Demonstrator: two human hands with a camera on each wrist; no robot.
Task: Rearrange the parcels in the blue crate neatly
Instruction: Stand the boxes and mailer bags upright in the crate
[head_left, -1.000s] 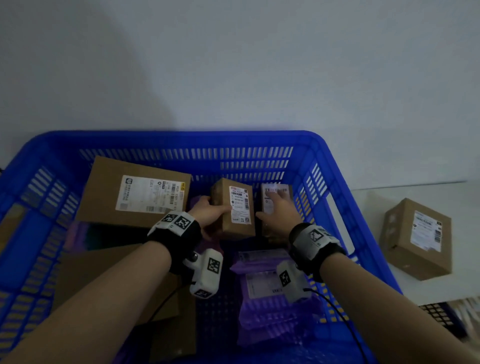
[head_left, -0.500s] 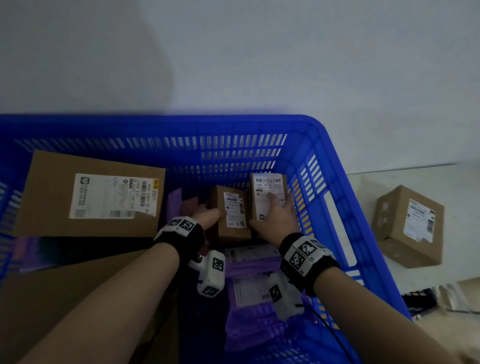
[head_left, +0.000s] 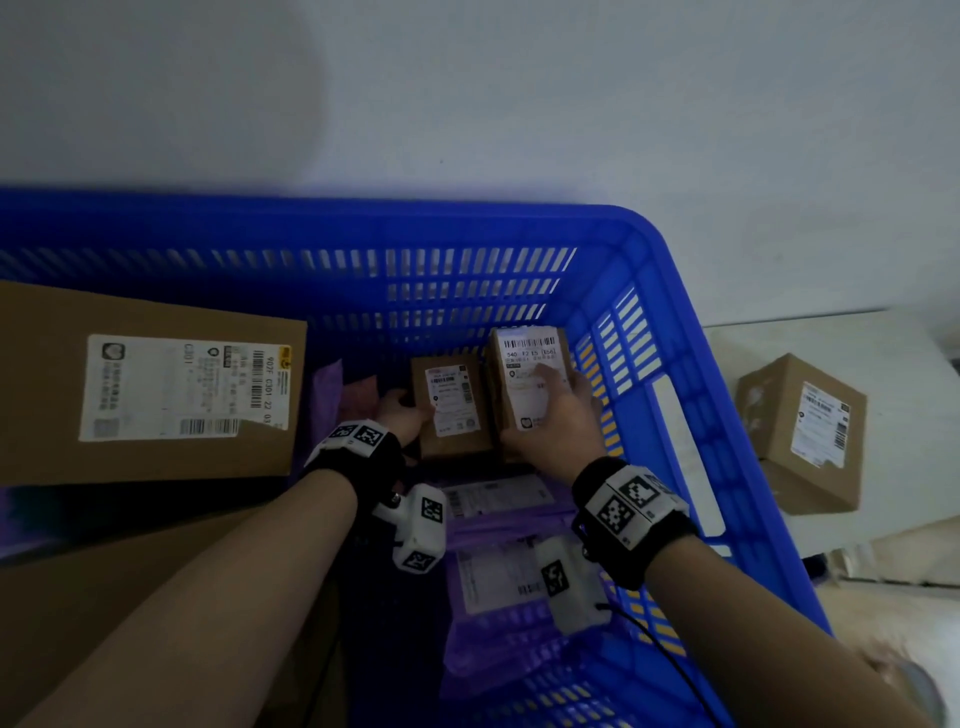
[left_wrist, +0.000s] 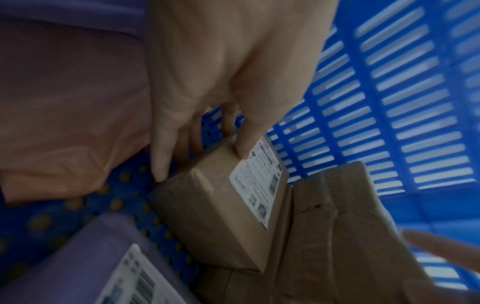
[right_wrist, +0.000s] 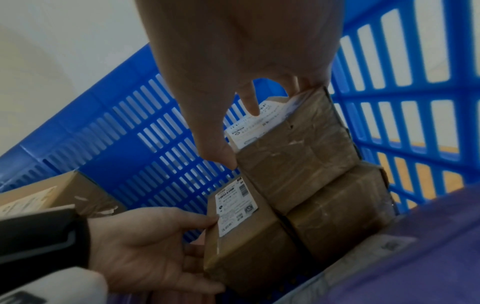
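The blue crate (head_left: 675, 322) is smooth slotted plastic. Parcels (head_left: 452, 410) are matt brown cardboard, glossy-taped, with white paper labels. At 6 o'clock lies a purple plastic mailer (head_left: 498, 639).

Five cardboard boxes (head_left: 452, 405), two purple mailers (head_left: 498, 525), one blue crate (head_left: 675, 322).

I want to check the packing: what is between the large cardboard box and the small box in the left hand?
In the head view, pink and purple mailer bags lie between the large cardboard box and the small box.

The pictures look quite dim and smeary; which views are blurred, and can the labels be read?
Head view: dim, bluish, crate rim bowed by the wide lens, large label digits legible. Left wrist view: soft, streaky blur, small box label unreadable. Right wrist view: slightly sharper, text still illegible.
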